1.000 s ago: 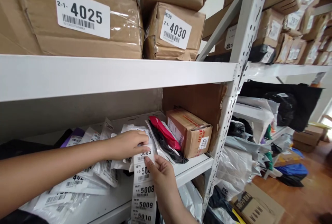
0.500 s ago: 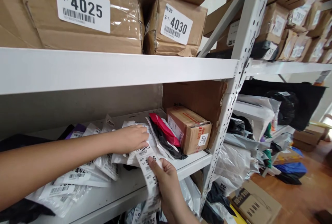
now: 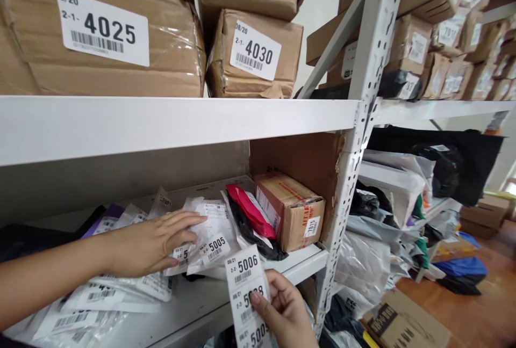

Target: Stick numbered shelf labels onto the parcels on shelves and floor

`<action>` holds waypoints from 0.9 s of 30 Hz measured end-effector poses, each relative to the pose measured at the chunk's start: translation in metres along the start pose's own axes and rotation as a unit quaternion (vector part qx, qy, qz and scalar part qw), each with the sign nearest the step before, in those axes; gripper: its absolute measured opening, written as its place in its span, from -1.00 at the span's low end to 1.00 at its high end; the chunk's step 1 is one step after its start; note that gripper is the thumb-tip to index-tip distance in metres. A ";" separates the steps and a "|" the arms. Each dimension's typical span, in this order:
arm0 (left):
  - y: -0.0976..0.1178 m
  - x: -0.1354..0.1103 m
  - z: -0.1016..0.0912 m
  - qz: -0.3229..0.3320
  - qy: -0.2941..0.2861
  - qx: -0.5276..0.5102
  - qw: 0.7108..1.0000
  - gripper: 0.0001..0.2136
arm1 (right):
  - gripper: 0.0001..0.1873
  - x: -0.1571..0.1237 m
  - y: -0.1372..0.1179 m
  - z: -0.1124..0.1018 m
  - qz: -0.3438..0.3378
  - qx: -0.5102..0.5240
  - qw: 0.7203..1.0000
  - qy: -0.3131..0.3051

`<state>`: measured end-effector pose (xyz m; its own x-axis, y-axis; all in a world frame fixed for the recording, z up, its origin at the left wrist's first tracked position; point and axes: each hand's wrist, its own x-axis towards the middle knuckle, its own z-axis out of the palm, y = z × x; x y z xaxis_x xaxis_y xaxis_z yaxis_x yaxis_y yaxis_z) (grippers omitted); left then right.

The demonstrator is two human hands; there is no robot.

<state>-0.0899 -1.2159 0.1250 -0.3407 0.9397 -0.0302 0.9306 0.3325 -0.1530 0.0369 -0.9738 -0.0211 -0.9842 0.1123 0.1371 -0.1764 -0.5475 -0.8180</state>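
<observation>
My right hand [image 3: 282, 305] pinches a strip of barcode labels [image 3: 246, 278] between thumb and fingers, with 5006 at its top end. The strip hangs in front of the lower shelf's edge. My left hand [image 3: 151, 241] is open, its fingers spread just over the white mailer bags on that shelf. By its fingertips lies a white mailer bag [image 3: 200, 262] with a 5005 label [image 3: 215, 248] on it. A pink packet [image 3: 252, 211] and a black packet lie to the right, against a brown carton [image 3: 290, 211] labelled 7015.
Large brown cartons [image 3: 105, 63] stand on the upper shelf, behind its white beam [image 3: 181, 122]. A perforated white upright [image 3: 358, 117] rises on the right. Beyond it, more shelves hold cartons and bags [image 3: 363, 251]. A carton [image 3: 407, 318] sits on the floor.
My left hand has drawn back left from the mailer bag, where the 5005 label now shows. The label strip has come away with my right hand, lower and toward me. The view has shifted slightly.
</observation>
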 end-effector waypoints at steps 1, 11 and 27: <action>0.000 -0.001 -0.004 0.004 -0.003 0.009 1.000 -0.61 | -0.62 0.002 -0.005 -0.004 -0.004 0.005 1.000 -0.005; 0.047 0.095 -0.028 0.003 0.007 0.051 0.999 -0.80 | -0.67 0.007 -0.009 -0.018 0.028 0.010 0.998 -0.051; 0.053 0.118 -0.017 -0.107 0.073 0.023 0.991 -0.71 | -0.69 0.011 -0.007 -0.029 -0.060 -0.070 0.990 -0.104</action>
<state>-0.0785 -1.0856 0.1302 -0.5035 0.8508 0.1504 0.8311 0.5245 -0.1850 0.0274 -0.9444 -0.0298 -0.9410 -0.0122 0.3381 -0.3024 -0.4178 -0.8568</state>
